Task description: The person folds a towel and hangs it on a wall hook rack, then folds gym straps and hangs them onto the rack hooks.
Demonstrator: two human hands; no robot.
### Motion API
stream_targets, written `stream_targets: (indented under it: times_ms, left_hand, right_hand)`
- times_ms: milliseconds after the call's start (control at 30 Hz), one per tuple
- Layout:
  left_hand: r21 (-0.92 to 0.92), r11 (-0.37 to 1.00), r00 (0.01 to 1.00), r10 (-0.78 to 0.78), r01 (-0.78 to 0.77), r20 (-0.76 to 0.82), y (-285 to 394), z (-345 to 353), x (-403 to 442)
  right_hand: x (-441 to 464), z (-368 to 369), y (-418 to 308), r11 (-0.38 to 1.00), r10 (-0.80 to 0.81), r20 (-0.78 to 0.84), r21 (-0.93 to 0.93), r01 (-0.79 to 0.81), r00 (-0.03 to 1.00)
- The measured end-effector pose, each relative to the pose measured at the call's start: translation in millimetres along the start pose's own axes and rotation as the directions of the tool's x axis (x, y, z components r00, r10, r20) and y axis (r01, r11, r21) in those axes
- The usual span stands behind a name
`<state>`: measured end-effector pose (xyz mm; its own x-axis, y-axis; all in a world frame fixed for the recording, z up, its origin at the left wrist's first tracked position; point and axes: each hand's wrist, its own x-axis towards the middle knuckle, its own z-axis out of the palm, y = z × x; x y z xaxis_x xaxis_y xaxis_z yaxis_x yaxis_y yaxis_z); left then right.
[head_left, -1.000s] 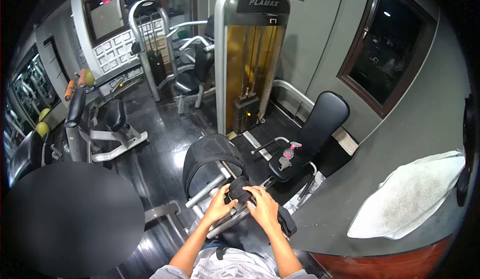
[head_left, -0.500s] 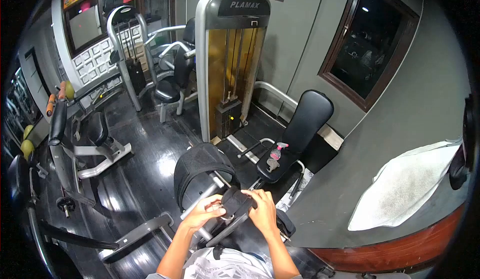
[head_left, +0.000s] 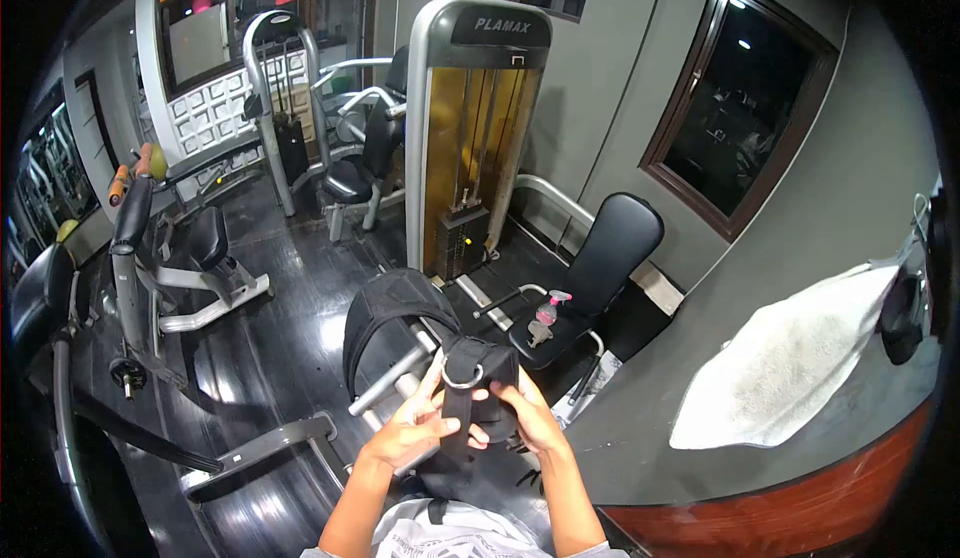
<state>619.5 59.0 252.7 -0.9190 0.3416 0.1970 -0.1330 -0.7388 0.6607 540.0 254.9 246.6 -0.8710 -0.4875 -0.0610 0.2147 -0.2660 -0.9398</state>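
gym floor [head_left: 295, 308] gleams around us; left hand [head_left: 412, 432] and right hand [head_left: 534, 420] hold the black strap [head_left: 498, 363], its tail [head_left: 458, 405] running bodyward, nearer the left.

A gym: PLAMAX weight machine [head_left: 475, 148], padded seat [head_left: 622, 240].

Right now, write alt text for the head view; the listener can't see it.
A person's left hand and right hand hold a black strap with a metal ring. Beyond them stands a PLAMAX weight machine, with a pink-topped spray bottle on a black seat to its right; a white towel hangs at far right.
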Motion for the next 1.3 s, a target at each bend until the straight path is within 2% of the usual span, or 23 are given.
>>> stream_targets:
  times_ms: [67, 133, 200, 267, 300, 333, 400, 467, 533, 567, 633, 667, 700, 733, 800, 867, 933, 1000, 1067, 1133, 1200, 1267, 1300]
  left_hand:
    - [-0.081, 0.995, 0.997, 0.052, -0.057, -0.062, -13.5, 7.4, 1.6]
    - [-0.097, 0.99, 0.98, 0.088, -0.107, -0.181, -26.4, 12.7, 4.6]
    - [-0.059, 0.987, 0.956, 0.131, -0.151, -0.263, -33.6, 24.4, 8.2]
    - [-0.151, 0.971, 0.941, 0.129, -0.184, -0.312, -43.2, 32.7, 11.2]
    - [-0.117, 0.977, 0.933, 0.128, -0.176, -0.337, -46.7, 38.2, 11.9]
    - [-0.112, 0.978, 0.933, 0.126, -0.173, -0.338, -50.3, 45.3, 14.0]
    - [-0.093, 0.976, 0.909, 0.145, -0.196, -0.391, -59.3, 59.8, 16.3]
    - [-0.045, 0.979, 0.899, 0.162, -0.197, -0.408, -72.1, 55.2, 14.7]
    - [-0.144, 0.972, 0.896, 0.105, -0.184, -0.432, -82.8, 42.8, 12.3]
    - [-0.104, 0.977, 0.883, 0.12, -0.186, -0.453, -87.7, 42.9, 12.3]
    - [-0.149, 0.969, 0.879, 0.108, -0.197, -0.464, -99.9, 45.1, 10.0]
    - [-0.197, 0.956, 0.873, 0.101, -0.219, -0.477, -104.9, 43.7, 9.1]
    - [-0.279, 0.947, 0.912, 0.035, -0.161, -0.409, -106.8, 41.0, 5.4]
    - [-0.211, 0.962, 0.858, 0.043, -0.174, -0.512, -116.5, 43.2, 3.7]
    - [-0.427, 0.866, 0.948, 0.146, -0.261, -0.283, -128.9, 44.9, -2.4]
    - [-0.465, 0.855, 0.949, 0.092, -0.23, -0.3, -138.1, 50.2, -7.7]
    - [-0.506, 0.839, 0.95, 0.04, -0.2, -0.31, -145.1, 65.8, -10.8]
    - [-0.102, 0.97, 0.927, 0.178, -0.223, -0.33, -148.9, 91.1, -17.1]
    - [-0.177, 0.961, 0.93, 0.144, -0.214, -0.337, -149.7, 94.2, -26.3]
    - [0.106, 0.992, 0.974, 0.09, -0.068, -0.209, -149.5, 90.6, -37.0]
    - [0.15, 0.988, 0.965, 0.06, -0.022, -0.255, -148.3, 90.4, -45.7]
    - [0.312, 0.943, 0.964, -0.027, 0.112, -0.266, -145.6, 85.8, -54.4]
    - [0.306, 0.947, 0.966, -0.013, 0.094, -0.258, -144.0, 85.7, -55.1]
  right_hand:
    - [-20.1, -15.2, -3.8, 0.985, 0.153, 0.122, 0.056, -0.161, 0.981]
    - [-46.0, -17.0, -6.9, 0.978, 0.18, 0.188, 0.07, -0.196, 0.966]
    - [-65.4, -29.0, 4.9, 0.988, 0.149, 0.191, -0.001, -0.152, 0.97]
    - [-78.5, -44.4, 21.5, 0.967, 0.254, 0.129, -0.025, -0.253, 0.959]
    - [-87.6, -43.3, 15.6, 0.948, 0.317, 0.101, -0.027, -0.316, 0.943]
    - [-92.7, -47.7, 25.0, 0.949, 0.316, 0.103, -0.022, -0.315, 0.943]
    - [-104.2, -57.3, 53.1, 0.997, 0.046, 0.184, -0.072, -0.033, 0.982]
    - [-119.1, -61.6, 50.0, 0.994, 0.087, 0.241, -0.086, -0.068, 0.967]
    - [-132.6, -68.4, 52.7, 0.983, 0.058, 0.244, -0.183, -0.013, 0.968]
    - [-137.3, -72.0, 48.8, 0.984, 0.05, 0.245, -0.177, -0.006, 0.968]
    - [-150.1, -74.9, 35.8, 0.97, 0.206, 0.133, -0.161, -0.184, 0.97]
    - [-154.6, -74.2, 32.2, 0.972, 0.198, 0.141, -0.159, -0.175, 0.97]
    - [-160.5, -72.3, 30.9, 0.999, 0.045, 0.061, -0.023, -0.044, 0.997]
    - [-165.5, -72.2, 32.2, 0.99, -0.092, -0.039, 0.102, 0.096, 0.995]
    - [-170.4, -79.9, 37.7, 0.989, -0.134, -0.064, 0.057, 0.137, 0.989]
    - [-176.2, -84.9, 37.6, 0.989, -0.144, -0.208, -0.013, 0.145, 0.968]
    - [-178.8, -92.3, 47.5, 0.987, -0.157, -0.23, -0.067, 0.146, 0.96]
    - [-179.2, -96.6, 54.5, 0.986, -0.141, -0.267, -0.123, 0.112, 0.953]
    - [-180.1, -94.5, 52.5, 0.992, -0.114, -0.276, -0.084, 0.095, 0.954]
    - [-180.2, -93.3, 54.3, 0.984, -0.092, -0.27, -0.172, 0.046, 0.958]
    - [-177.8, -92.8, 55.5, 0.99, -0.07, -0.268, -0.134, 0.035, 0.961]
    - [-171.2, -93.5, 59.2, 0.996, -0.043, -0.257, -0.081, 0.023, 0.966]
    - [-169.4, -93.4, 58.2, 0.995, -0.042, -0.248, -0.095, 0.019, 0.968]
